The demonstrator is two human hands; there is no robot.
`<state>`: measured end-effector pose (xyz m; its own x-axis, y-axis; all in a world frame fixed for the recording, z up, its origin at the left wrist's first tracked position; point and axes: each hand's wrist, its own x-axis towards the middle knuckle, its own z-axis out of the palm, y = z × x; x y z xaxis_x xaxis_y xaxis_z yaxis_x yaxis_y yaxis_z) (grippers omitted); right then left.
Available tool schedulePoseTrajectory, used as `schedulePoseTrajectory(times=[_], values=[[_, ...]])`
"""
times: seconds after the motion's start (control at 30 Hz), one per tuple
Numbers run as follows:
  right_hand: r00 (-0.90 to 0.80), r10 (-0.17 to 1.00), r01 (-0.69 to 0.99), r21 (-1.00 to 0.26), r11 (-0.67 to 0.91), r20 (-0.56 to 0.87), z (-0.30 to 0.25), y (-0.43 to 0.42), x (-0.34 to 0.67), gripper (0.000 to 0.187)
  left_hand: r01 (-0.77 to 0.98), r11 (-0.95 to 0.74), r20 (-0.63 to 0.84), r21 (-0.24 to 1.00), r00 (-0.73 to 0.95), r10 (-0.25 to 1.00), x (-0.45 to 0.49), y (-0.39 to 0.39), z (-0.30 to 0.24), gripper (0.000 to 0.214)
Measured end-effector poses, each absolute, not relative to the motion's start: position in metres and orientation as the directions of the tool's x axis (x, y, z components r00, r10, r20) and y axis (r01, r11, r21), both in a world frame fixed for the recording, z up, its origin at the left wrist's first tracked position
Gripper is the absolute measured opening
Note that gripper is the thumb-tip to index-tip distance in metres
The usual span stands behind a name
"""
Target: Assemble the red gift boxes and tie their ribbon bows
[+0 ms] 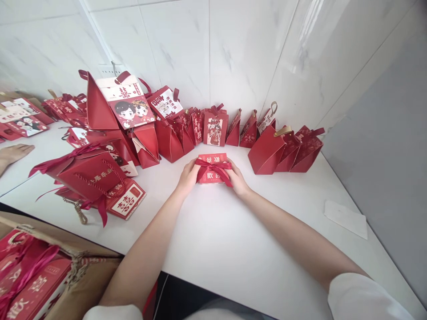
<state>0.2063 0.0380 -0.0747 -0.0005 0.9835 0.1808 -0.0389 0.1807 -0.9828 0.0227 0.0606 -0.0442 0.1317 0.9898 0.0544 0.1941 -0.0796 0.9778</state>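
Observation:
A small red gift box point(211, 161) with white characters and a dark red ribbon bow point(213, 169) stands on the white table point(216, 231), far out in front of me. My left hand point(187, 176) grips its left side with curled fingers. On the box's right side, my right hand point(237, 179) holds it the same way, fingers touching the ribbon ends. Both arms are stretched forward.
Rows of red gift bags and boxes point(267, 149) line the tiled wall behind. A pile of larger red bags point(90, 173) sits left. A cardboard carton point(40, 275) with red boxes is at lower left. A white paper point(346, 218) lies right. Another person's hand point(13, 153) rests far left.

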Motion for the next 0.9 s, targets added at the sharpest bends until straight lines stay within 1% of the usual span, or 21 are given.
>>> schedulePoseTrajectory(times=[0.1, 0.17, 0.23, 0.33, 0.43, 0.53, 0.6, 0.63, 0.7, 0.77, 0.83, 0.9], values=[[-0.069, 0.979, -0.132, -0.974, 0.184, 0.194, -0.072, 0.04, 0.209, 0.052, 0.194, -0.049, 0.011, 0.98, 0.193, 0.981, 0.013, 0.062, -0.037, 0.049], [-0.04, 0.976, -0.146, -0.968, 0.204, 0.212, -0.07, 0.04, 0.21, 0.054, 0.181, -0.049, 0.01, 0.982, 0.211, 0.977, 0.009, 0.063, -0.036, 0.048], [0.019, 0.973, -0.139, -0.964, 0.228, 0.228, -0.068, 0.04, 0.21, 0.054, 0.174, -0.086, 0.049, 0.981, 0.208, 0.977, 0.009, 0.063, -0.036, 0.046], [0.104, 0.971, -0.08, -0.971, 0.225, 0.216, -0.064, 0.041, 0.21, 0.045, 0.237, -0.167, 0.128, 0.957, 0.173, 0.977, 0.011, 0.062, -0.038, 0.038], [0.132, 0.971, 0.028, -0.98, 0.195, 0.197, -0.058, 0.041, 0.211, 0.032, 0.393, -0.209, 0.166, 0.896, 0.142, 0.976, 0.015, 0.061, -0.038, 0.033], [0.088, 0.972, 0.144, -0.969, 0.203, 0.217, -0.054, 0.043, 0.214, 0.022, 0.501, -0.215, 0.169, 0.839, 0.135, 0.976, 0.017, 0.06, -0.036, 0.032], [0.03, 0.977, 0.179, -0.963, 0.201, 0.21, -0.051, 0.045, 0.218, 0.019, 0.479, -0.201, 0.134, 0.854, 0.171, 0.976, 0.012, 0.06, -0.031, 0.033], [-0.007, 0.981, 0.173, -0.966, 0.19, 0.192, -0.048, 0.046, 0.222, 0.019, 0.447, -0.201, 0.108, 0.872, 0.224, 0.969, 0.007, 0.06, -0.027, 0.035], [-0.113, 0.982, 0.123, -0.979, 0.165, 0.152, -0.041, 0.048, 0.23, 0.021, 0.388, -0.209, 0.049, 0.897, 0.383, 0.923, -0.008, 0.061, -0.019, 0.044], [-0.25, 0.958, 0.065, -0.984, 0.164, 0.143, -0.031, 0.048, 0.24, 0.032, 0.373, -0.223, -0.013, 0.901, 0.537, 0.843, -0.025, 0.063, -0.013, 0.059], [-0.377, 0.912, 0.016, -0.984, 0.179, 0.16, -0.022, 0.045, 0.25, 0.044, 0.399, -0.248, -0.067, 0.883, 0.63, 0.774, -0.038, 0.064, -0.01, 0.081], [-0.439, 0.878, -0.054, -0.981, 0.187, 0.192, -0.017, 0.042, 0.256, 0.051, 0.421, -0.3, -0.085, 0.856, 0.687, 0.721, -0.043, 0.065, -0.014, 0.106]])
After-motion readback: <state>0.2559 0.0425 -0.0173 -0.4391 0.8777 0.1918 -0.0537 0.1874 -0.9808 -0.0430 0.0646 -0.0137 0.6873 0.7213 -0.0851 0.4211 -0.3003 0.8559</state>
